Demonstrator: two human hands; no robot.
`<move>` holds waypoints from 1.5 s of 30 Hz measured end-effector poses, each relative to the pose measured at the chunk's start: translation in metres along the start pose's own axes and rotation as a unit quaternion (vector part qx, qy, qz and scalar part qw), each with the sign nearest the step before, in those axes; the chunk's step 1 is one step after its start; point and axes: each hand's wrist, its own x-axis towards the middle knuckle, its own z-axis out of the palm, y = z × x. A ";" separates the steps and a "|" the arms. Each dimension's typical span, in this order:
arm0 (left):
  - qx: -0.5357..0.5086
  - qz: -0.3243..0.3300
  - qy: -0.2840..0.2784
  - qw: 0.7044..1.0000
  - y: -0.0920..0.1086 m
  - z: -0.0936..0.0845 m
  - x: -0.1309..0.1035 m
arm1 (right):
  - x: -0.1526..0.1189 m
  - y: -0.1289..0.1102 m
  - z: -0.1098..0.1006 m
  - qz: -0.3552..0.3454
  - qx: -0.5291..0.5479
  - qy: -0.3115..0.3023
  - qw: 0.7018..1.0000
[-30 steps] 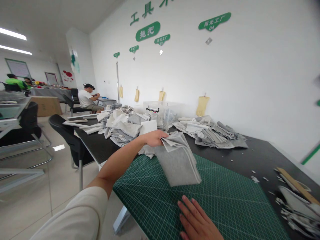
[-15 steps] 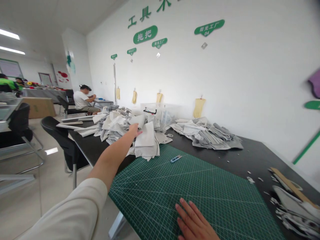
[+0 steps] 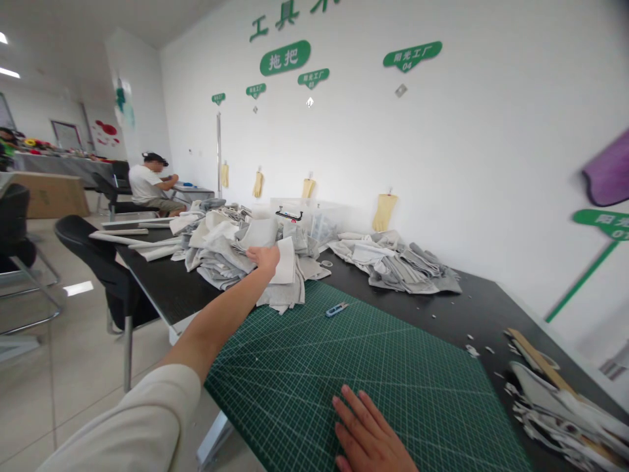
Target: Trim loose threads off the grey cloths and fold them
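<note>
My left hand (image 3: 264, 257) reaches out to a heap of grey and white cloth pieces (image 3: 216, 259) at the far left of the table. Its fingers are bent against the edge of a grey cloth (image 3: 258, 233) and look closed on it; the fingertips are partly hidden. Just right of this hand a white sheet-like piece (image 3: 285, 262) lies on stacked cloth. My right hand (image 3: 371, 432) rests flat on the green cutting mat (image 3: 373, 354), fingers stretched and holding nothing. Small blue thread snips (image 3: 337, 309) lie near the mat's far edge.
A second cloth pile (image 3: 393, 262) lies against the wall side. Cloth scraps and a wooden strip (image 3: 540, 360) are at the right. Behind the heap stands a clear plastic box (image 3: 319, 219). A black chair (image 3: 101, 269) is at the left; a person (image 3: 147, 183) sits farther back.
My left hand has turned at the wrist, and its fingers have moved left onto the grey cloth. The view has swung slightly right. My right hand stays flat on the mat.
</note>
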 end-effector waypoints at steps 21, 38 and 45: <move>0.349 0.292 -0.421 0.784 -0.034 0.064 -0.201 | -0.009 -0.001 -0.012 0.011 0.042 -0.177 0.983; 0.421 0.307 -0.418 0.745 -0.042 0.065 -0.179 | -0.024 0.007 0.028 -0.037 -0.005 -0.005 0.999; 0.396 0.310 -0.417 0.757 -0.044 0.063 -0.177 | -0.003 0.056 0.004 0.159 0.085 -0.255 0.950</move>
